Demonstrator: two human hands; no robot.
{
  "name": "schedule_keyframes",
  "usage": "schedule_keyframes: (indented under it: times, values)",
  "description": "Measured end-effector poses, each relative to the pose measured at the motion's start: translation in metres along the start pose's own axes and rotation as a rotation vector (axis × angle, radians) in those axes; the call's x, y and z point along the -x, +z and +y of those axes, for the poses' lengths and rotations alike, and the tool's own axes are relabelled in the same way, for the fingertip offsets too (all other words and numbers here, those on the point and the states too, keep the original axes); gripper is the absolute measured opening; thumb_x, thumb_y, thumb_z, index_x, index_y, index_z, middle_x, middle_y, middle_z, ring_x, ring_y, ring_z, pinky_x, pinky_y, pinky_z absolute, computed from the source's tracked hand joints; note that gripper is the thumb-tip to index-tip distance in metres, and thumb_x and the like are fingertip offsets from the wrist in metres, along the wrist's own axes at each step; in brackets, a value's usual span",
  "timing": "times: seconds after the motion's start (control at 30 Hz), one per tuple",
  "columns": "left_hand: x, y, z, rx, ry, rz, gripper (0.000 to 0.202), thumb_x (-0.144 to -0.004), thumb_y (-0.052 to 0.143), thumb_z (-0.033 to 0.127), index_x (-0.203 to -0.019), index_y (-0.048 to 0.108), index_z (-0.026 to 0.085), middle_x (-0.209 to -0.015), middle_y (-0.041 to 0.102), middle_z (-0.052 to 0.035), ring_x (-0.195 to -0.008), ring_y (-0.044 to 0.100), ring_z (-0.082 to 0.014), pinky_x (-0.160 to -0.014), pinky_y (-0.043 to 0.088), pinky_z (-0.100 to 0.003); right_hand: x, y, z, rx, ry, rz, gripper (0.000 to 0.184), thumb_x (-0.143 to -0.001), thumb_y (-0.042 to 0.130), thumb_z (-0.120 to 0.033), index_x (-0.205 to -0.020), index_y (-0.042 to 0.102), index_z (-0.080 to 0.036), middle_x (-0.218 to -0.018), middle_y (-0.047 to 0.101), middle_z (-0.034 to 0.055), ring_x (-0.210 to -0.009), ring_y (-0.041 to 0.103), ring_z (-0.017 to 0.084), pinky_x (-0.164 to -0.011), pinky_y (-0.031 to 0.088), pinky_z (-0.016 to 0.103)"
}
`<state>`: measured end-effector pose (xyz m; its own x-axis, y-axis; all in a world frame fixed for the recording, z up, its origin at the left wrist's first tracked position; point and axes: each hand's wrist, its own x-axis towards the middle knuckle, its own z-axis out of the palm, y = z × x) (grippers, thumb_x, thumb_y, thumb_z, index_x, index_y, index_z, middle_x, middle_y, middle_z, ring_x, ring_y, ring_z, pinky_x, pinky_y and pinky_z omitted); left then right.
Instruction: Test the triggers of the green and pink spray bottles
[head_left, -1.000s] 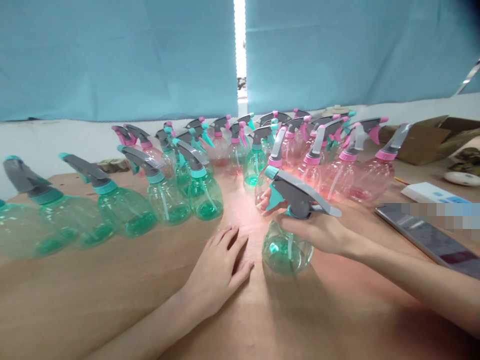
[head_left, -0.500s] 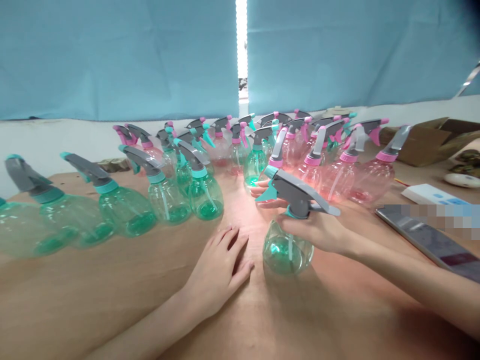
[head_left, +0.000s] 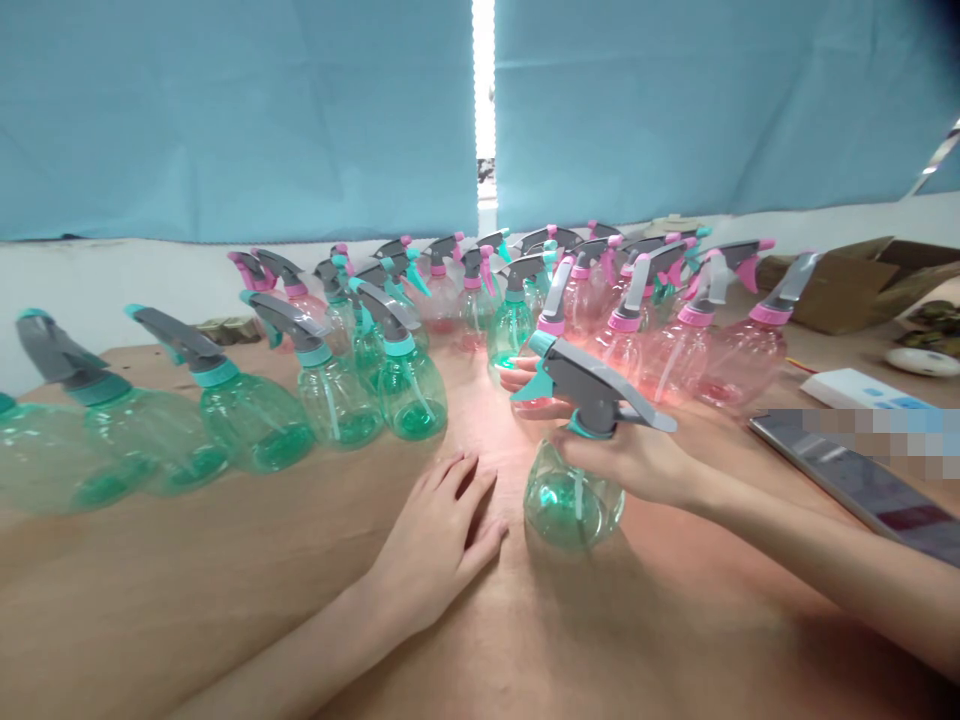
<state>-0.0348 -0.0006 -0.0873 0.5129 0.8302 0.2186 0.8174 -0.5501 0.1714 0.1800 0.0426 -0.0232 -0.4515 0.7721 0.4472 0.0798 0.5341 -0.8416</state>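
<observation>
A green spray bottle [head_left: 574, 500] with a grey trigger head and teal collar stands upright on the wooden table [head_left: 480, 650]. My right hand [head_left: 622, 455] is wrapped round its neck from the right, thumb in front; the fingers behind are partly hidden by the bottle and trigger. My left hand [head_left: 442, 530] lies flat on the table to the left of that bottle, fingers stretched and holding nothing. Beyond it, a row of green spray bottles [head_left: 411, 400] runs off to the left. Several pink spray bottles [head_left: 742, 360] stand behind my right hand.
More pink and green bottles crowd the back, among them a single green bottle [head_left: 513, 325]. On the right lie a phone [head_left: 847, 480], a white box [head_left: 855, 388] and a white mouse [head_left: 922, 361]. An open cardboard box [head_left: 847, 290] sits behind them, below blue curtains [head_left: 247, 120].
Hardly anything differs. My right hand and the green spray bottle it holds appear a few pixels further left; my left hand stays where it was.
</observation>
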Motion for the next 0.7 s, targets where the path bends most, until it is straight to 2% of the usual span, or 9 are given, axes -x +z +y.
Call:
schedule_keyframes:
  times: [0.17,0.27,0.37,0.47,0.6,0.7]
  values:
    - [0.0,0.0,0.0,-0.003,0.001,-0.007,0.043,-0.095,0.05,0.037,-0.133,0.052,0.017,-0.139,0.053,-0.0147,-0.131,0.045,-0.033,-0.106,0.04,-0.051,-0.001,-0.002,-0.003,0.007,0.034,-0.027,0.07,-0.074,0.051,-0.006,-0.139,0.046,-0.033,-0.145,0.051,0.0014,-0.129,0.052,0.028,-0.098,0.054,0.048]
    - [-0.001,-0.001,0.001,-0.01,0.002,-0.015,0.043,-0.095,0.05,0.037,-0.132,0.053,0.016,-0.138,0.053,-0.0154,-0.13,0.045,-0.0331,-0.106,0.04,-0.05,-0.002,-0.007,-0.002,0.02,0.044,-0.077,0.071,-0.077,0.052,-0.007,-0.14,0.044,-0.037,-0.146,0.05,-0.0006,-0.125,0.056,0.028,-0.097,0.053,0.049]
    - [-0.001,-0.001,0.001,-0.002,0.004,-0.001,0.041,-0.095,0.051,0.037,-0.131,0.053,0.018,-0.137,0.055,-0.0141,-0.13,0.046,-0.0324,-0.106,0.04,-0.05,-0.001,-0.013,0.001,0.051,0.054,-0.125,0.068,-0.08,0.055,-0.011,-0.14,0.043,-0.041,-0.143,0.054,-0.0029,-0.123,0.058,0.027,-0.098,0.052,0.05]
    - [0.0,-0.001,0.002,0.001,0.006,0.016,0.039,-0.095,0.051,0.037,-0.129,0.054,0.019,-0.136,0.055,-0.0134,-0.129,0.046,-0.032,-0.105,0.041,-0.049,-0.001,-0.016,0.005,0.062,0.073,-0.142,0.067,-0.081,0.058,-0.014,-0.14,0.043,-0.041,-0.139,0.057,-0.0013,-0.121,0.059,0.028,-0.095,0.054,0.05]
    - [0.0,-0.002,0.002,-0.006,0.008,0.028,0.038,-0.094,0.051,0.036,-0.127,0.055,0.018,-0.135,0.055,-0.0137,-0.128,0.047,-0.032,-0.104,0.041,-0.049,0.001,-0.009,0.005,0.009,0.068,-0.089,0.062,-0.084,0.058,-0.02,-0.14,0.041,-0.039,-0.142,0.054,0.0025,-0.123,0.058,0.028,-0.095,0.054,0.052]
    - [0.0,-0.002,0.003,-0.001,0.012,0.017,0.038,-0.095,0.052,0.035,-0.127,0.056,0.016,-0.133,0.056,-0.0143,-0.127,0.048,-0.0317,-0.105,0.041,-0.049,0.002,-0.001,0.0,0.025,0.057,0.016,0.064,-0.08,0.066,-0.024,-0.137,0.043,-0.036,-0.14,0.056,0.0038,-0.119,0.06,0.028,-0.097,0.053,0.053]
